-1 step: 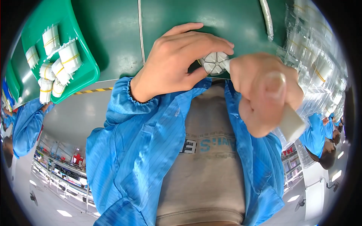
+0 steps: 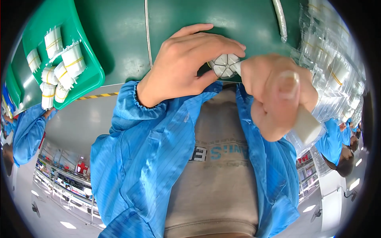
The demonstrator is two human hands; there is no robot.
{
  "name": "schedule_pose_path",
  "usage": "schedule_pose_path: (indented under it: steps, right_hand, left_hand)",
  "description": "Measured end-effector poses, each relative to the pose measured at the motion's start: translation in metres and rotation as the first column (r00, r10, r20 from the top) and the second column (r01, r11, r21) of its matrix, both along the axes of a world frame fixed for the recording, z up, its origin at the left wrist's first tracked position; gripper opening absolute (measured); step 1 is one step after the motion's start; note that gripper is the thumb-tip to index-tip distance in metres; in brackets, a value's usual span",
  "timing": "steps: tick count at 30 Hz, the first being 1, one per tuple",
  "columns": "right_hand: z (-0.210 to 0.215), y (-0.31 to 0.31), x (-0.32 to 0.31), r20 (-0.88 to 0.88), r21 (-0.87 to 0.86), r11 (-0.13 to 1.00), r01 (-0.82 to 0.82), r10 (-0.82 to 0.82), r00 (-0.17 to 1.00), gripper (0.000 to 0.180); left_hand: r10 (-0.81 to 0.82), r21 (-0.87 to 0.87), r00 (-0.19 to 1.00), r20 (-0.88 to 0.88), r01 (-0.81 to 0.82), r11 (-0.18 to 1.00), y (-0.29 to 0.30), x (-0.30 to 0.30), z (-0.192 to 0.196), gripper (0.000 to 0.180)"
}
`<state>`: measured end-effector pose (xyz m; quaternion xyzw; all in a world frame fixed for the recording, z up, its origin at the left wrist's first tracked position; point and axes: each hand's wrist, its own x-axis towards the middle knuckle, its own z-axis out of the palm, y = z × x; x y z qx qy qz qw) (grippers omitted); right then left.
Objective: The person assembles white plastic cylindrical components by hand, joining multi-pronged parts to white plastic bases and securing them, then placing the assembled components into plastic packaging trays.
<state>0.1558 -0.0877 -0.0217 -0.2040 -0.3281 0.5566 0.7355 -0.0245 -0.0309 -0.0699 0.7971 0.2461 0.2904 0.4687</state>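
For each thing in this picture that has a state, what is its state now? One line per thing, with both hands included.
Left hand: closed around the small white round part, fingers curled over it.
Right hand: closed on a white block, fingers also touching the round part.
White round part: held between both hands, above the green table.
White block: gripped, one end sticking out of the hand.
Green tray: holds white bundles tied with yellow bands.
Clear bags: piled at the right.
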Motion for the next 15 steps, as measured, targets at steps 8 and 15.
schedule_pose_path:
  steps: [8, 15]
  right_hand:
    - [0.020, 0.009, 0.049, 0.038, 0.007, 0.999, -0.053, 0.053, 0.998, 0.041]
    - [-0.019, 0.021, 0.039, -0.045, -0.567, 0.821, -0.070, 0.053, 0.998, 0.039]
  left_hand:
    - [0.096, -0.460, 0.958, 0.271, 0.041, 0.887, -0.002, -0.003, 0.006, 0.049]
    - [0.646, -0.769, 0.494, 0.583, 0.591, 0.242, 0.009, -0.008, 0.006, 0.075]
